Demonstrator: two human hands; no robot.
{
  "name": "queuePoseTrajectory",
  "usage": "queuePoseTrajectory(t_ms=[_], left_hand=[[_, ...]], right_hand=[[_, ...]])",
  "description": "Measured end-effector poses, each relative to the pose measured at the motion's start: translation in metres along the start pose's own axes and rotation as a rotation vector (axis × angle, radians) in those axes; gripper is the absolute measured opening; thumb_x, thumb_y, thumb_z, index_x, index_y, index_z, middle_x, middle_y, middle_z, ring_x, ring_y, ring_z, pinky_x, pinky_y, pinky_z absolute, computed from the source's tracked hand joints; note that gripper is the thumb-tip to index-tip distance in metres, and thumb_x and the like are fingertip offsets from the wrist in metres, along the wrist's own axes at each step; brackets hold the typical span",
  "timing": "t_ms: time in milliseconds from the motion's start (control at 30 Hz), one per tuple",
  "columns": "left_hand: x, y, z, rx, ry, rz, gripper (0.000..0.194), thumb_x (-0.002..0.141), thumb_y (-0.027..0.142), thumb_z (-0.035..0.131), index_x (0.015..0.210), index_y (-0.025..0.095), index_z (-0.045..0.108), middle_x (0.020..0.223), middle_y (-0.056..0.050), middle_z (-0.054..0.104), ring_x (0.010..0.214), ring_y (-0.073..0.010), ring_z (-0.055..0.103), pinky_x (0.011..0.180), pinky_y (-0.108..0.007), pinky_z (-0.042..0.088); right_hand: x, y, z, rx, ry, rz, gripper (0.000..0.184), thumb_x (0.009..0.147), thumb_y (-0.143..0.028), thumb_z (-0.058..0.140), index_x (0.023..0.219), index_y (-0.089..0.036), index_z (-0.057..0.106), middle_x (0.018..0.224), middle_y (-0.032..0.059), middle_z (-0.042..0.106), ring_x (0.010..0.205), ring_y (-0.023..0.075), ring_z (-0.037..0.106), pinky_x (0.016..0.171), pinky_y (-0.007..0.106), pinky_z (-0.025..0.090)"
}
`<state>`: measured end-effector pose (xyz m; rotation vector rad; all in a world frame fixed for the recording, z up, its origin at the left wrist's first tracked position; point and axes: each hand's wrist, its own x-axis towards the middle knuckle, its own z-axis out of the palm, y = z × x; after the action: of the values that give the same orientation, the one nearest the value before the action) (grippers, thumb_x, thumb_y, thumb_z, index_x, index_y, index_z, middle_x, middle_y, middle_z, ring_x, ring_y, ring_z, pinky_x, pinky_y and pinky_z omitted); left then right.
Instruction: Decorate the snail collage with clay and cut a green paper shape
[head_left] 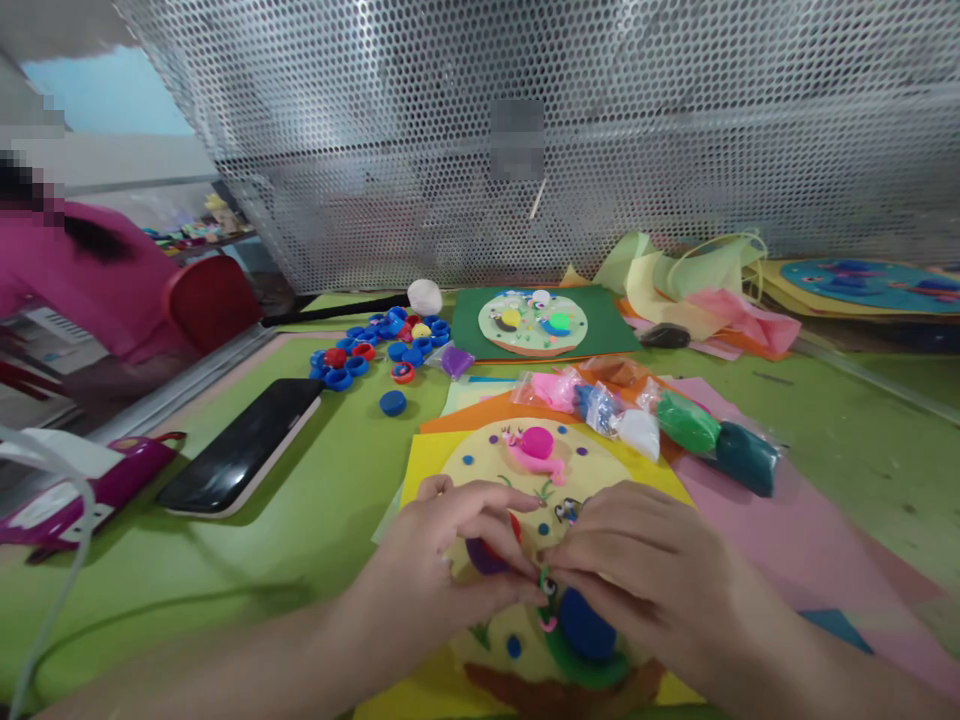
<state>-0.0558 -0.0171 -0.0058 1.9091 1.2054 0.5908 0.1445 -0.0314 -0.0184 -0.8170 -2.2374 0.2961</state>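
Where both hands [465,550] [652,560] converge, a green snail's head [548,600] shows.

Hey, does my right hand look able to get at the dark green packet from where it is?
Probably yes. The right hand is busy at the green snail, but the dark green packet lies beyond it to the right, with nothing visibly blocking the way.

Soft light, slight overall blur.

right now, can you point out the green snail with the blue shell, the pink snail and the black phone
Green snail [587,624]: head view, on its blue shell.
Pink snail [538,443]: head view, on its round shell.
Black phone [244,445]: head view, on its screen.
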Motion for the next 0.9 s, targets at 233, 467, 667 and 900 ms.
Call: queuePoseTrajectory(t_ms=[233,467,667,900], left_hand=[[-0.001,0.002,-0.006,-0.107,-0.038,-0.022,0.039,0.074,0.036,0.065,0.111,0.028,0.055,0.077,0.002,0.071,0.091,-0.0211,0.06,0.089,-0.035,0.039],[-0.008,-0.005,-0.019,-0.053,0.079,0.057,0.03,0.086,0.039,0.043,0.113,0.027,0.049,0.08,-0.001,0.071,0.089,-0.0221,0.059,0.086,-0.036,0.038],[-0.01,-0.014,-0.031,0.215,0.271,0.217,0.032,0.082,0.037,0.048,0.113,0.038,0.046,0.081,0.004,0.071,0.083,-0.0244,0.06,0.095,-0.038,0.025],[-0.007,-0.022,-0.031,0.362,0.262,0.261,0.016,0.083,0.041,0.045,0.093,0.038,0.057,0.089,0.005,0.07,0.088,-0.0239,0.059,0.095,-0.037,0.023]], right_hand=[[-0.002,0.002,-0.005,-0.012,0.031,0.019,0.011,0.084,-0.016,0.054,0.088,-0.02,0.063,0.075,-0.001,0.066,0.07,0.0119,0.06,0.065,0.026,0.047],[-0.008,0.029,-0.026,-0.185,-0.01,0.277,0.012,0.084,-0.024,0.052,0.084,-0.026,0.064,0.08,-0.0018,0.067,0.073,0.0132,0.063,0.066,0.025,0.051],[-0.01,0.053,-0.03,-0.26,-0.115,0.327,0.017,0.086,-0.027,0.047,0.083,-0.023,0.064,0.081,0.0004,0.068,0.074,0.0157,0.063,0.067,0.03,0.051],[-0.012,0.057,-0.027,-0.249,-0.144,0.308,0.02,0.088,-0.027,0.044,0.081,-0.023,0.063,0.078,0.0017,0.067,0.074,0.0177,0.061,0.067,0.034,0.048]])
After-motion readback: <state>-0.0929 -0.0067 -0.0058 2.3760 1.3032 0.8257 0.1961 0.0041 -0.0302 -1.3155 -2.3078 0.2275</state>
